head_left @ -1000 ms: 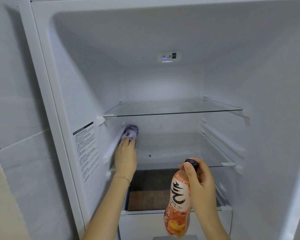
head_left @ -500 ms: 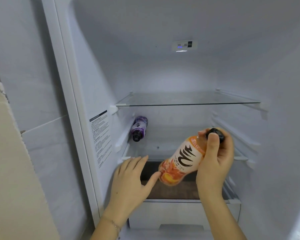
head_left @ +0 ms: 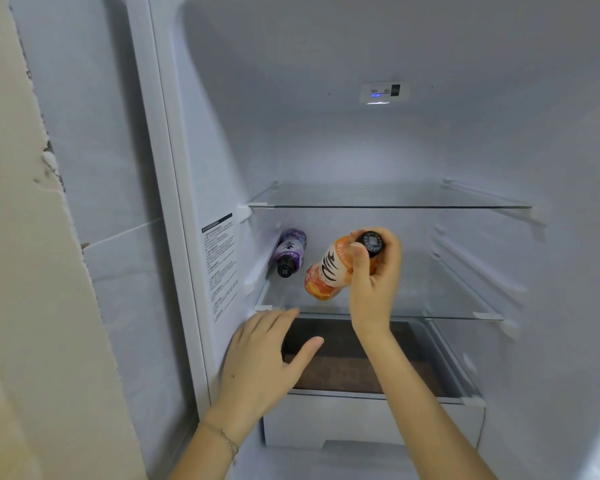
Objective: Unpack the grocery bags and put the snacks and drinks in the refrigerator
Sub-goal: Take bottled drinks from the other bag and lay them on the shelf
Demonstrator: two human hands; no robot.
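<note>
The refrigerator stands open in front of me. A purple drink bottle (head_left: 289, 251) lies on its side at the left end of the lower glass shelf (head_left: 458, 311), black cap toward me. My right hand (head_left: 373, 282) grips an orange drink bottle (head_left: 328, 271) by its neck and black cap, holding it tilted, base down-left, just above that shelf and right of the purple bottle. My left hand (head_left: 267, 358) is spread, fingers straight, holding nothing, near the shelf's front left corner.
An upper glass shelf (head_left: 388, 205) spans the compartment above. Below the lower shelf sits a clear drawer (head_left: 371, 420) with a dark brown bottom. A label sticker (head_left: 220, 265) is on the left inner wall. A beige wall (head_left: 21, 271) stands at far left.
My left hand let go of the purple bottle and drew back to the shelf's front edge. My right hand lifted the orange bottle, tipped it sideways and carried it in over the lower shelf.
</note>
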